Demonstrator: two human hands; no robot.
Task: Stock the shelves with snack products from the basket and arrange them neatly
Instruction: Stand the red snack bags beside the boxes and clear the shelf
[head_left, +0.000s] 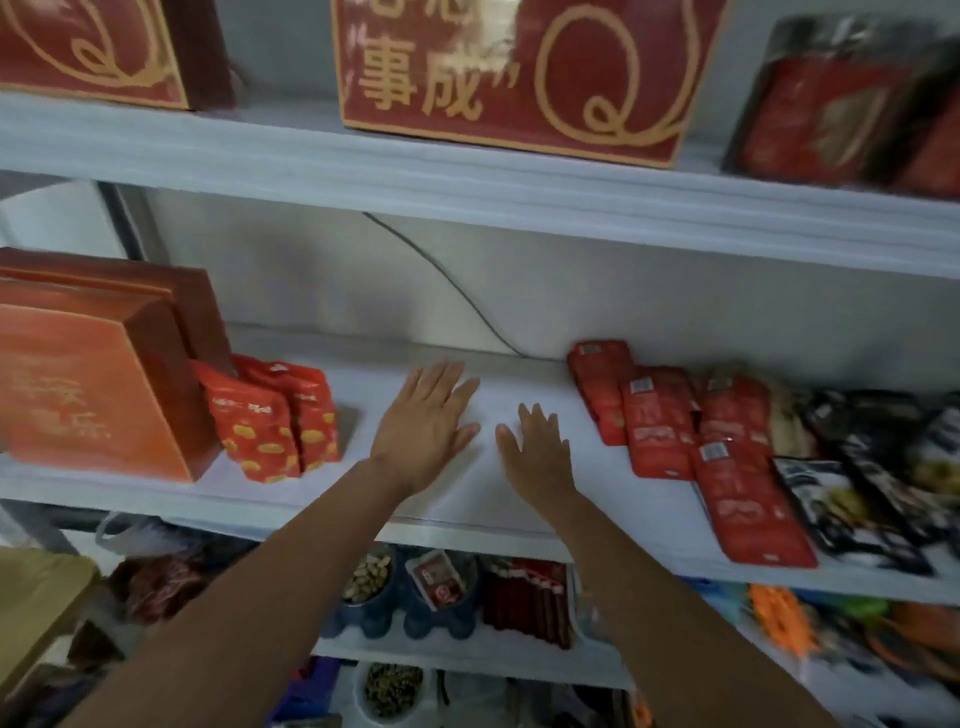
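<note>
On the middle shelf (322, 499): left hand (423, 426) and right hand (535, 447), both spread flat, empty; red snack packets (660, 421) right, red pouches (275, 421) left.

I see a matt white shelf (483, 493), glossy plastic film on the red snack packets (657, 421), and smooth cardboard on the orange gift box (88, 395).
</note>
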